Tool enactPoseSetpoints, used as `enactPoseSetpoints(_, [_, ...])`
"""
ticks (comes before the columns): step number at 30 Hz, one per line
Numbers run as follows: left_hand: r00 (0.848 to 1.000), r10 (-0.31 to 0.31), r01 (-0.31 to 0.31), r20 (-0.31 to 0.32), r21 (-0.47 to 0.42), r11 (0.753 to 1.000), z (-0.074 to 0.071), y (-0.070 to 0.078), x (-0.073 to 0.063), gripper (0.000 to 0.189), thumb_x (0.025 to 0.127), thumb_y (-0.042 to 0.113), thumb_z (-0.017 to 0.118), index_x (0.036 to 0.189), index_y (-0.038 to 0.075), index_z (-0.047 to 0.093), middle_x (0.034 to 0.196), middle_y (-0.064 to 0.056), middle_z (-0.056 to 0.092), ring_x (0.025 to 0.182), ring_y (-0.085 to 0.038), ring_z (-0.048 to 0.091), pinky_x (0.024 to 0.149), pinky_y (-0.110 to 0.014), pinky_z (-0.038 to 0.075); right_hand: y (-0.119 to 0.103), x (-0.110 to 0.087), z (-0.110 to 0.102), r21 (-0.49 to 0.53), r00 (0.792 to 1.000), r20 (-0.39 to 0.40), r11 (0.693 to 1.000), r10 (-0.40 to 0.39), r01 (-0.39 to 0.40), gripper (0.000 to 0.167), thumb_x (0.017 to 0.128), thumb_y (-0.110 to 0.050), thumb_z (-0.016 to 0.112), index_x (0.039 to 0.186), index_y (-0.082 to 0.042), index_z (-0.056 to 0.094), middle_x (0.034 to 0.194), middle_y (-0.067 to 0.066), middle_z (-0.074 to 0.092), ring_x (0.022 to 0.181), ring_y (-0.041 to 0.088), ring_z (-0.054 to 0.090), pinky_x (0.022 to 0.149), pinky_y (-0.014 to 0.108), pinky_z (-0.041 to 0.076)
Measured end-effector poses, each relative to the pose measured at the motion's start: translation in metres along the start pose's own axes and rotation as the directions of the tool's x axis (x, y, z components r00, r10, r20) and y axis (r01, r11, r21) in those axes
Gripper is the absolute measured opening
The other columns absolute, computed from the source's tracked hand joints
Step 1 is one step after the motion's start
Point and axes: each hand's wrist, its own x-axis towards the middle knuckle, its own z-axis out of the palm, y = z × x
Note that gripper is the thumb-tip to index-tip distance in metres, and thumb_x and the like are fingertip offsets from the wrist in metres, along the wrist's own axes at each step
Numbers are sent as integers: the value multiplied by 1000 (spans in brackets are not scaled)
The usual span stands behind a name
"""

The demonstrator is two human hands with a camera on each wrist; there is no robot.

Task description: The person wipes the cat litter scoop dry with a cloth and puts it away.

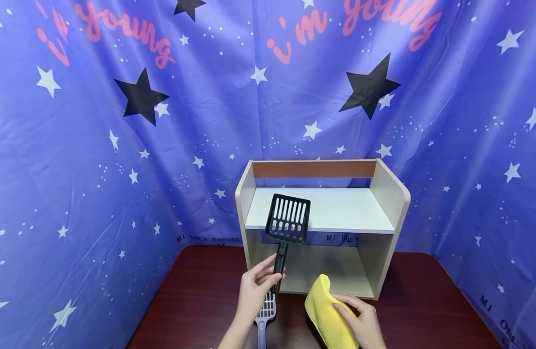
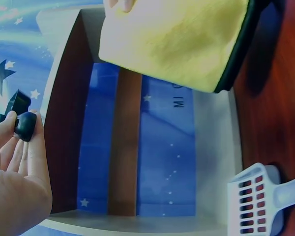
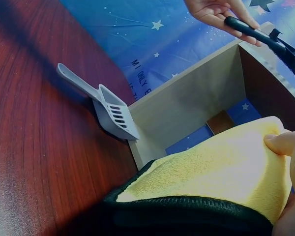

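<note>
My left hand [image 1: 258, 286] pinches the handle of a black slotted litter scoop [image 1: 289, 218], held upright in front of the shelf. In my right hand [image 1: 359, 315] is a folded yellow cloth [image 1: 329, 310] with dark edging, gripped between thumb and fingers over the table. The right wrist view shows the thumb pressed on the cloth [image 3: 221, 167]. A grey litter scoop [image 1: 266, 310] lies on the table below my left hand, its slotted end near the shelf's front edge.
A two-tier shelf [image 1: 320, 208] with pale side panels and a white upper board stands at the back of the dark red wooden table [image 1: 198, 295]. Blue star-printed curtain [image 1: 215, 121] hangs behind it and along both sides.
</note>
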Motion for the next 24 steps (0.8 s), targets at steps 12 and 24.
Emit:
enactPoseSetpoints(12, [994, 59, -59, -88, -4, 998, -6, 23, 26, 48, 88, 5, 73, 135, 0, 60, 109, -29, 71, 85, -6, 75, 76, -16, 59, 3, -3, -3, 26, 998, -33, 998, -60, 61, 22, 76, 7, 78, 96, -3, 78, 92, -13, 76, 86, -9, 66, 70, 9, 55])
enactPoseSetpoints(24, [987, 53, -64, -152, -67, 996, -5, 33, 60, 43, 90, 3, 71, 131, -5, 60, 110, -30, 70, 80, -8, 75, 77, -19, 61, 7, -4, -5, -25, 999, -38, 1000, -7, 6, 22, 76, 6, 78, 96, -5, 78, 91, -17, 75, 85, -9, 66, 71, 7, 54])
